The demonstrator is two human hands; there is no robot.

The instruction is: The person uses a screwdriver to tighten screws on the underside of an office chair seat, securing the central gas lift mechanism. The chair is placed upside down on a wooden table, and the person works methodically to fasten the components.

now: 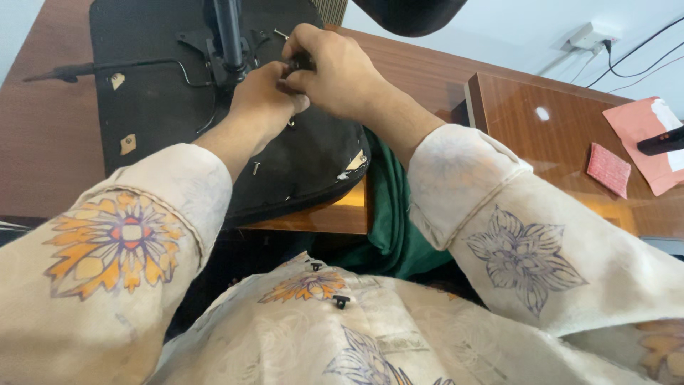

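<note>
An upturned black chair seat [153, 107] lies on a brown wooden table [43, 150], its black metal bracket and post [229, 39] pointing up. My left hand [265, 96] rests on the seat base beside the bracket, fingers curled. My right hand [335, 65] sits just above it, closed on a small dark part [302, 63] at the bracket. What the left fingers grip is hidden by the right hand. A loose screw [256, 168] stands on the seat near my left wrist, and another screw [281, 33] lies by the bracket.
A thin black lever [85, 69] sticks out left from the bracket. A second glossy table [556, 142] at the right holds a pink cloth [608, 170], a pink paper [645, 135] and a dark object [662, 140]. Green fabric [392, 214] hangs between the tables. A wall socket [590, 37] is behind.
</note>
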